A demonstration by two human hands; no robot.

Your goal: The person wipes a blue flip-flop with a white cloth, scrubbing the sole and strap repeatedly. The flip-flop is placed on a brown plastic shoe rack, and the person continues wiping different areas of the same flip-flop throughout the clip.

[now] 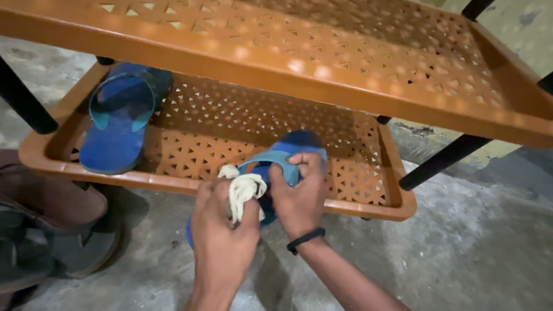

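Low down, both hands (262, 213) curled around blue slipper (285, 155) and cloth (245, 193).

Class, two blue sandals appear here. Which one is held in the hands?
The blue sandal at the lower shelf's front edge, gripped by the right hand; the other sandal lies untouched at the shelf's left end.

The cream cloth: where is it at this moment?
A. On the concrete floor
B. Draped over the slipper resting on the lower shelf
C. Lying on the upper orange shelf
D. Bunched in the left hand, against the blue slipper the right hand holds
D: the cream cloth sits bunched in the left hand, pressed against the blue slipper that the right hand grips at the strap.
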